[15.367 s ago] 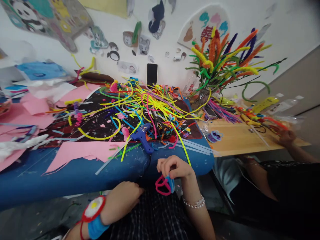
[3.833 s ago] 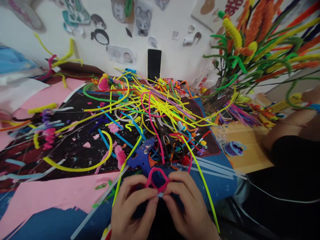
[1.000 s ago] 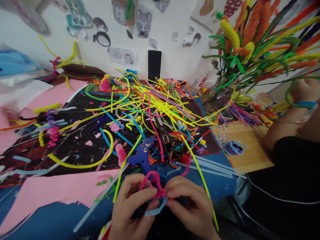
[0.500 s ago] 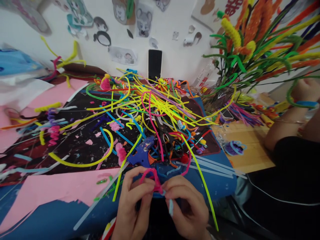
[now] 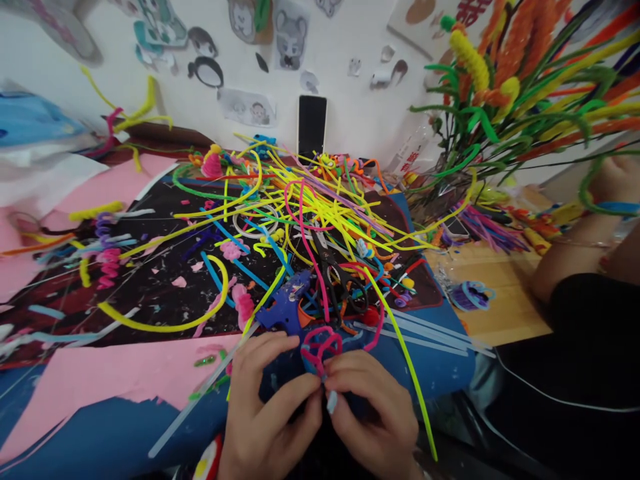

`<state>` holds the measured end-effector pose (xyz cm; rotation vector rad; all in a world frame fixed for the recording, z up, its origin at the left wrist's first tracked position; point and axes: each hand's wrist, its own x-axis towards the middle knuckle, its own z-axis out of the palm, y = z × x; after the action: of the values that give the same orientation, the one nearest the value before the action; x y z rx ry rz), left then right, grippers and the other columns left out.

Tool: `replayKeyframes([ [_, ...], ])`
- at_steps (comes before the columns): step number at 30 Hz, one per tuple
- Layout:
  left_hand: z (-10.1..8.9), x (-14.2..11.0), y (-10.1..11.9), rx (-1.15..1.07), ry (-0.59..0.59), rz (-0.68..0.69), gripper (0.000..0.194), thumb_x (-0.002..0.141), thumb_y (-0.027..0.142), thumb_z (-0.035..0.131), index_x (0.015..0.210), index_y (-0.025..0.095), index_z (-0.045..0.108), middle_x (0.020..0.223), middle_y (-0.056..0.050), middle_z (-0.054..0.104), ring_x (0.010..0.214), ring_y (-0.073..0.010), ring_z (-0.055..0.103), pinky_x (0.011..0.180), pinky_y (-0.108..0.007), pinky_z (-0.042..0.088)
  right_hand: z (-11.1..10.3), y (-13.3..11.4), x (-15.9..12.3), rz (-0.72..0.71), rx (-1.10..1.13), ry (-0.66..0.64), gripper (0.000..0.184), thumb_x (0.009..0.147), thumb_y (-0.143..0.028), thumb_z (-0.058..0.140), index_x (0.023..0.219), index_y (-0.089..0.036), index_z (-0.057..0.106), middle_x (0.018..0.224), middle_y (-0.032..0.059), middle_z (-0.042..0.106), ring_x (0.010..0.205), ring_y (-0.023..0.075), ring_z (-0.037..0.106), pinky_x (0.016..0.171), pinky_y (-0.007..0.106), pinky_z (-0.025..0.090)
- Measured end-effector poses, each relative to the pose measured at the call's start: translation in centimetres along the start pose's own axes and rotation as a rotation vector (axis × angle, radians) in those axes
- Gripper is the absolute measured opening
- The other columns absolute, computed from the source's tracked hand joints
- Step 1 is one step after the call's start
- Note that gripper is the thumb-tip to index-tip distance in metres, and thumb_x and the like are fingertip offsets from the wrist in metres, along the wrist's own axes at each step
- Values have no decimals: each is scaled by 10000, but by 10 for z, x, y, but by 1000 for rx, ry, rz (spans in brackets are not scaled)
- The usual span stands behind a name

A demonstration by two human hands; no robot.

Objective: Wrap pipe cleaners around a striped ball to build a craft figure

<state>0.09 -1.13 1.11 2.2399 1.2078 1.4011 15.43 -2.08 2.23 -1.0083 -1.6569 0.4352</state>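
Observation:
A small looped shape bent from pink pipe cleaner (image 5: 323, 348) stands up between my two hands, near the table's front edge. My right hand (image 5: 373, 410) pinches its lower end, where a short pale blue piece (image 5: 331, 401) sticks out below the fingers. From the left, my left hand (image 5: 273, 403) closes thumb and fingertips on the same lower end; its index finger is lifted away. Just beyond the hands lie a blue glue gun (image 5: 285, 303) and black-handled scissors (image 5: 343, 283).
A heap of yellow pipe cleaners (image 5: 325, 207) covers the table's middle. Glue sticks (image 5: 430, 333) lie at right, pink felt (image 5: 125, 373) at left. A phone (image 5: 311, 127) leans on the wall. Another person's arm (image 5: 575, 233) is at right, by a vase of pipe-cleaner stems (image 5: 500, 113).
The pink loops have turned upright and now show above the fingertips. My left hand has shifted its grip to the lower end, and its index finger has lifted off.

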Motion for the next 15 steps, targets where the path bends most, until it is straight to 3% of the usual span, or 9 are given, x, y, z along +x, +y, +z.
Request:
replayKeyframes([
  [5,-6,2,-4,-15,-109,19,225,847,-16,565,961,178,585,953,-35,583,937,-185,527,926,-338,406,-5,0,4,-147,-135,-154,200,819,-19,569,940,-158,647,786,62,734,723,164,697,698,281,597],
  [9,-9,6,-9,-59,-201,28,159,858,28,547,898,181,565,846,-12,598,820,-160,546,812,-274,443,-4,1,5,-199,-104,-216,210,816,-15,530,943,-150,629,776,75,717,717,170,668,674,290,589],
  [12,-8,8,-9,-103,-199,6,192,842,6,513,860,196,533,802,6,581,761,-142,542,751,-245,458,1,0,5,-120,16,-175,236,805,3,531,944,-158,633,766,63,707,705,159,660,653,279,580],
  [15,-3,5,-5,-217,-122,-32,229,831,-11,435,843,212,482,771,11,546,750,-137,534,728,-227,472,8,-1,2,10,207,-67,204,848,-29,540,937,-179,644,758,43,703,707,153,675,674,279,582],
])
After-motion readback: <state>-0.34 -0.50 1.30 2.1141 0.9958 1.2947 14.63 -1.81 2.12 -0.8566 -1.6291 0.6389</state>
